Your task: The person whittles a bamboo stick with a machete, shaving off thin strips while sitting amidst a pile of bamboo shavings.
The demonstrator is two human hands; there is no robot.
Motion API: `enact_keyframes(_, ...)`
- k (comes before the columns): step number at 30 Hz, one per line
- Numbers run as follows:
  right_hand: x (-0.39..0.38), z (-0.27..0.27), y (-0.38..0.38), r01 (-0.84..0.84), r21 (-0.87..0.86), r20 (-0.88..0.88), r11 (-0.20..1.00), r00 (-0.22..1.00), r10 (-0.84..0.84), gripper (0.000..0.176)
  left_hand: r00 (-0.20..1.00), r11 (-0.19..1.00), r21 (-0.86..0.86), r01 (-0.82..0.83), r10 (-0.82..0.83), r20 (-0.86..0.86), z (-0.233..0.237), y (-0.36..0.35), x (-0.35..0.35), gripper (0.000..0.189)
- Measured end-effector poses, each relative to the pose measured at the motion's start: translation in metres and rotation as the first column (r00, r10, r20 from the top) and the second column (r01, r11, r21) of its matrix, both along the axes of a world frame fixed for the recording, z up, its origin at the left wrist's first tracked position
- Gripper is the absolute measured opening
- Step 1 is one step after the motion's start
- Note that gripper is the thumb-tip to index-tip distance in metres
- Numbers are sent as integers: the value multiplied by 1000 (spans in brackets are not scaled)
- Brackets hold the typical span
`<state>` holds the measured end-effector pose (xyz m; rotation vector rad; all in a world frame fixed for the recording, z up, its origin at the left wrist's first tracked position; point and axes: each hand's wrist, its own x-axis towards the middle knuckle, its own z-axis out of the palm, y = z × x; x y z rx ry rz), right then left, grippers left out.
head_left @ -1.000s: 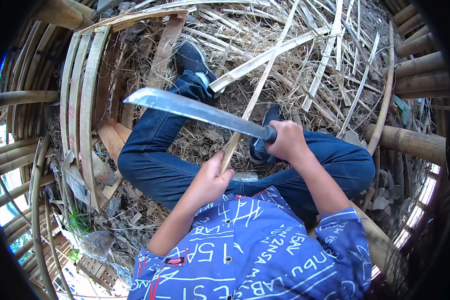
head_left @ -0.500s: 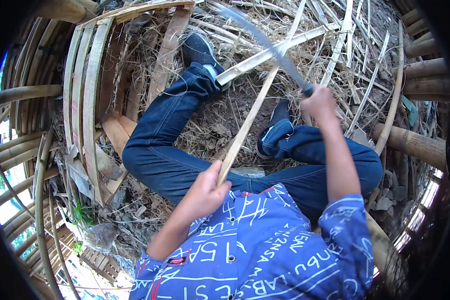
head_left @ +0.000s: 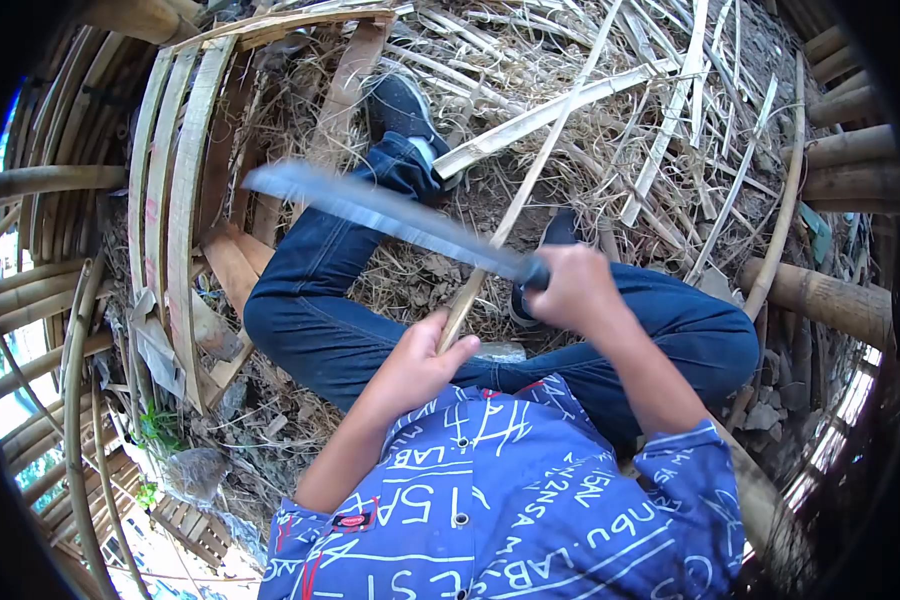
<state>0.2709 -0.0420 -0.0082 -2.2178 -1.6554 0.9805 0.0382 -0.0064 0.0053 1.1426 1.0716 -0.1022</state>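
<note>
A long, thin bamboo strip [head_left: 530,185] slants up and away from my lap. Its near end is in my left hand [head_left: 425,362], with the fingers wrapped round it. My right hand [head_left: 575,288] is closed on the dark handle of a long machete [head_left: 390,215]. The blade, slightly blurred, points to the left and crosses over the strip a little beyond my left hand. Whether the edge touches the strip I cannot tell.
My bent legs in jeans [head_left: 320,270] lie on both sides. A wide split bamboo piece [head_left: 550,112] rests beyond my feet among shavings and strips. Curved slats [head_left: 185,190] stand at the left, and a thick bamboo pole [head_left: 830,290] lies at the right.
The machete has swung from pointing up and away to pointing left across the strip. My right hand has come nearer and to the left. My left hand has moved only slightly.
</note>
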Motion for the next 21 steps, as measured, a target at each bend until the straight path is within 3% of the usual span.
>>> enact_keyframes(1, -9, 0, -5, -71, -35, -12, 997, 997, 71, 17, 1000, 1000, -3, 5, -5, 4, -4, -1, 0, 22)
enact_keyframes(3, -15, 0, -8, -114, -71, 24, 991, 993, 116, 18, 995, 977, 214, 9, -30, 95, -12, -5, -3, 29)
enact_keyframes(5, -15, -5, -9, -156, -105, 56, 982, 985, 163, 18, 991, 962, 272, -2, -34, 128, -16, -10, -8, 23)
enact_keyframes(7, 4, -20, -5, -30, 39, 162, 999, 987, 24, 16, 999, 997, 71, 13, -17, 49, -2, -7, -7, 28)
enact_keyframes(10, 50, -38, 10, 155, 67, 226, 986, 960, -166, 18, 998, 1000, -6, 7, -7, 65, 8, -9, -9, 25)
enact_keyframes(11, 66, -42, 14, 209, 86, 242, 974, 944, -224, 19, 998, 1000, -2, 5, -5, 64, 13, -8, -8, 25)
enact_keyframes(15, 100, -43, 29, 163, 73, 380, 984, 908, -178, 22, 996, 992, 110, 64, -71, 60, 20, -12, -5, 22)
enact_keyframes(17, 124, -58, 41, 296, 75, 434, 952, 850, -299, 22, 995, 1000, 15, 24, -25, 93, 31, -14, -8, 21)
enact_keyframes(19, 157, -60, 53, 457, -20, 381, 889, 826, -416, 25, 997, 998, 13, 54, -55, 58, 36, -20, -22, 21)
enact_keyframes(21, 181, -63, 59, 471, -47, 488, 881, 780, -391, 31, 997, 997, 14, 77, -78, 26, 39, -20, -29, 20)
